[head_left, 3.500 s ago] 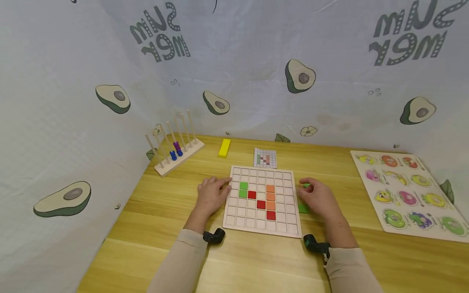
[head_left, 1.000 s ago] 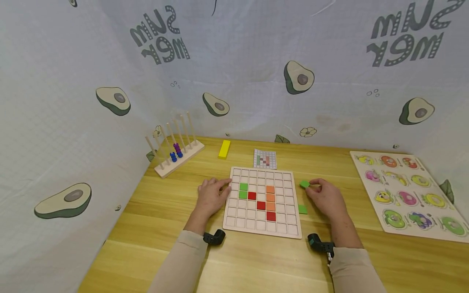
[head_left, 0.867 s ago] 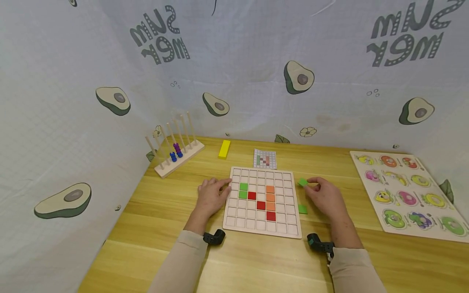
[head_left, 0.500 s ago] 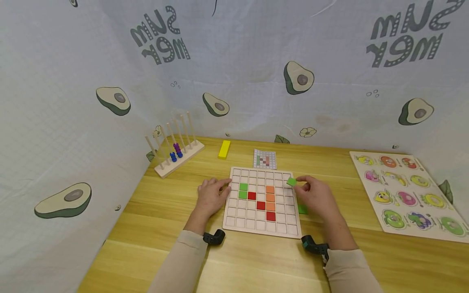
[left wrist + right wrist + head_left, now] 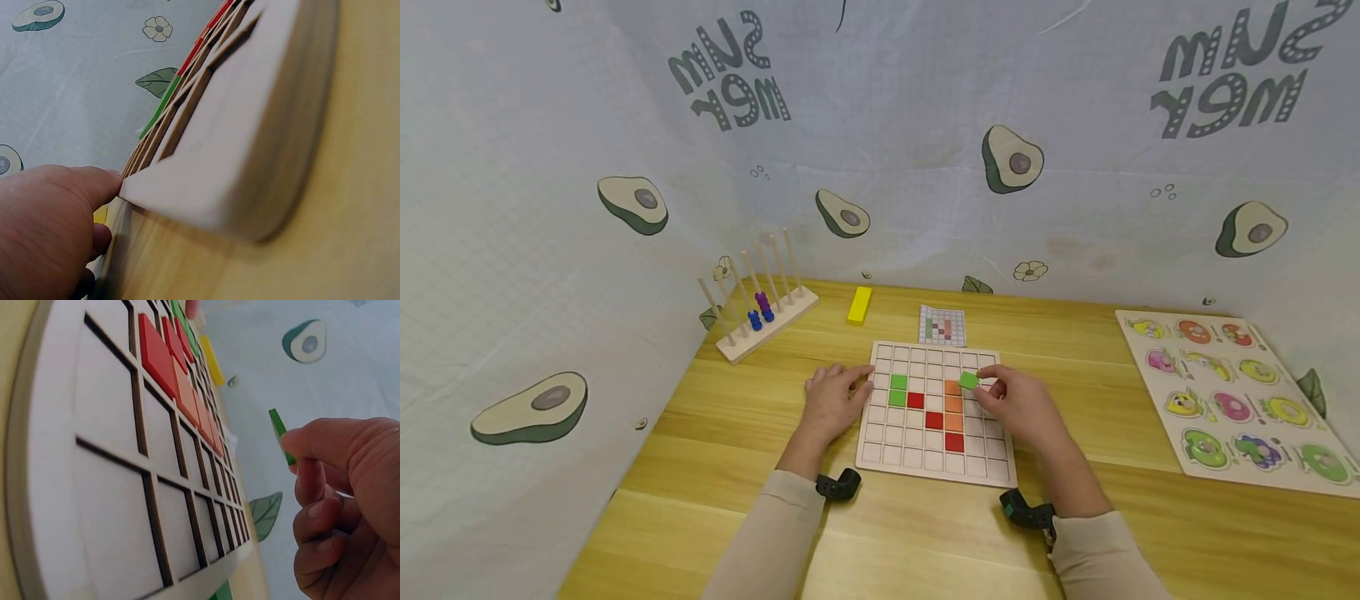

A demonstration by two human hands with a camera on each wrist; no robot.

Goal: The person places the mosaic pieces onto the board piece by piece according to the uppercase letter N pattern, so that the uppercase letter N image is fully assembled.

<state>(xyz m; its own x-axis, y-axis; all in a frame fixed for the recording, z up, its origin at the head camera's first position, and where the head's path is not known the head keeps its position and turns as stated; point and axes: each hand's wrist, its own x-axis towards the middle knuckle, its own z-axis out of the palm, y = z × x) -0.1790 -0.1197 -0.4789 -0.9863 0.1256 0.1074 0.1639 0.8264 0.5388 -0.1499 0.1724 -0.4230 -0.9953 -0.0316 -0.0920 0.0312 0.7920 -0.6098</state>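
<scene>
My right hand point(image 5: 1026, 408) pinches a green square tile point(image 5: 968, 381) between thumb and index finger, above the right part of a wooden grid board point(image 5: 880, 454). In the right wrist view the tile point(image 5: 282, 437) is tilted and apart from the board. Set in the grid are two green tiles point(image 5: 898, 390), three red tiles point(image 5: 934, 420) in a diagonal and three orange tiles point(image 5: 953, 404) in a column. At the board's left edge my left hand point(image 5: 835, 400) rests with fingertips touching it; the left wrist view shows the thumb point(image 5: 100, 184) against the rim.
A small pattern card point(image 5: 942, 326) lies behind the board. Further left are a yellow block point(image 5: 860, 306) and a peg stand point(image 5: 767, 323) with blue and purple beads. A fruit puzzle board point(image 5: 1232, 392) lies at the right. Another green tile point(image 5: 222, 592) lies beside the grid board.
My right hand has picked up the green tile from the table right of the board and carried it left over the grid. The left hand has stayed in place.
</scene>
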